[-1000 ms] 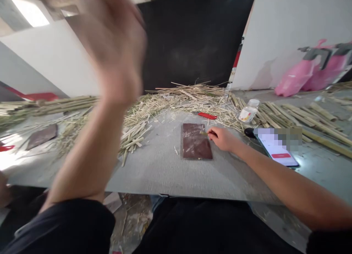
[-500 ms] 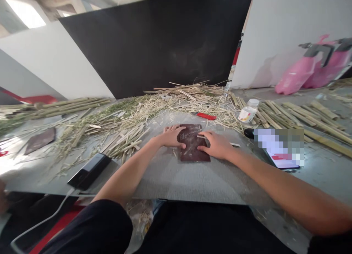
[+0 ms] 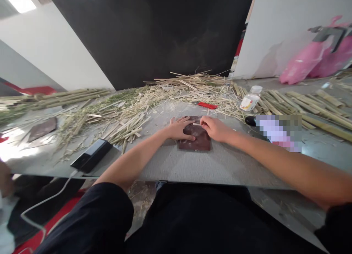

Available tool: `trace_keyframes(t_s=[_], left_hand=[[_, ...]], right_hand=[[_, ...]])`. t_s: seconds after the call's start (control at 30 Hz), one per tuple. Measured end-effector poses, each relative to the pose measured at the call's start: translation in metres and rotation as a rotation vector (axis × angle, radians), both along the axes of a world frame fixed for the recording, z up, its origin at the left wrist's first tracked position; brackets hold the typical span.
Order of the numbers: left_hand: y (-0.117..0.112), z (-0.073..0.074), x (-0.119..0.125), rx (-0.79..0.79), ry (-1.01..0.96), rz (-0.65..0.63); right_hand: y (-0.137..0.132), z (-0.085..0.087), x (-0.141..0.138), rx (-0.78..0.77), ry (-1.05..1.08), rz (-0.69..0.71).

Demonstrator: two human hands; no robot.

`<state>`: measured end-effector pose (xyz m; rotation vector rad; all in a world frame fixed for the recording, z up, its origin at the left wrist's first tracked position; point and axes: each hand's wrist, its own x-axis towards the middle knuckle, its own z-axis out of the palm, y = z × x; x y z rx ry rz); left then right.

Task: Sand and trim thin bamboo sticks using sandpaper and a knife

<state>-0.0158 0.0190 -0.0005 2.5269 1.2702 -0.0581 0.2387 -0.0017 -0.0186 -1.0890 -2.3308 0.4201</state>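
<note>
A dark brown sheet that looks like sandpaper [image 3: 200, 144] lies flat on the grey table, dusted with pale powder. My left hand [image 3: 180, 130] rests on its left side, fingers spread and nothing gripped. Over the sheet's right far part, my right hand [image 3: 216, 128] has its thumb and fingers pinched together on a thin pale bamboo strip [image 3: 197, 124]. Only a short length of the strip shows, pointing left toward my left hand; the rest is covered by the right fingers.
Bamboo shavings [image 3: 181, 91] are heaped behind the sheet, with a red utility knife [image 3: 206, 105] in front of them. Split bamboo, a small clear bottle [image 3: 250, 100] and a phone [image 3: 275, 131] lie right. A black box with a cable [image 3: 92, 157] and another brown sheet [image 3: 42, 129] are left.
My right hand has moved inward over the sheet and its fingers have closed tighter around the strip. My left hand has slid right, further onto the sheet. The camera has tilted down slightly.
</note>
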Motion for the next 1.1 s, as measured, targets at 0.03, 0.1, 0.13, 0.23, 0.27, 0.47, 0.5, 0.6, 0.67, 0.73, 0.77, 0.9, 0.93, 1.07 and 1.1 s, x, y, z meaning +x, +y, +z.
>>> trace_keyframes(t_s=[0.03,0.1,0.13,0.23,0.27,0.47,0.5,0.6,0.67,0.73,0.77,0.9,0.93,1.07,1.1], left_hand=[[0.001,-0.001,0.000,-0.001,0.002,-0.004],[0.002,-0.002,-0.001,-0.004,0.011,-0.027],[0.003,-0.002,-0.001,-0.005,0.015,-0.045],[0.003,0.000,-0.001,-0.014,0.022,-0.103],[0.003,0.000,0.000,-0.020,0.025,-0.116],[-0.004,-0.001,0.005,-0.032,0.022,-0.147],[-0.005,-0.002,0.006,-0.028,0.018,-0.147],[-0.008,-0.004,0.010,-0.015,0.022,-0.143],[-0.009,-0.004,0.010,-0.021,0.034,-0.147],[-0.009,-0.004,0.010,-0.034,0.039,-0.173],[-0.008,-0.004,0.009,-0.036,0.036,-0.189],[-0.005,-0.004,0.008,-0.015,0.030,-0.224],[-0.005,-0.004,0.008,-0.013,0.031,-0.226],[-0.002,-0.006,0.008,-0.018,0.023,-0.250],[-0.001,-0.007,0.007,-0.018,0.020,-0.258]], right_hand=[[0.000,0.002,-0.001,-0.009,-0.024,0.070],[-0.002,0.005,-0.004,-0.019,-0.069,0.204],[-0.003,0.005,-0.004,-0.020,-0.086,0.256],[-0.006,0.005,-0.003,-0.031,-0.099,0.325],[-0.007,0.005,-0.002,-0.038,-0.097,0.331],[-0.014,0.002,0.004,-0.043,-0.150,0.368],[-0.014,0.000,0.005,-0.043,-0.149,0.369],[-0.012,-0.005,0.009,-0.020,-0.138,0.341],[-0.011,-0.007,0.010,0.009,-0.119,0.312],[-0.012,-0.008,0.011,0.024,-0.107,0.329],[-0.013,-0.008,0.010,0.030,-0.113,0.356],[-0.017,-0.008,0.010,0.073,-0.138,0.374],[-0.017,-0.008,0.010,0.079,-0.133,0.345],[-0.022,-0.008,0.012,0.069,-0.158,0.364],[-0.022,-0.008,0.013,0.070,-0.167,0.376]])
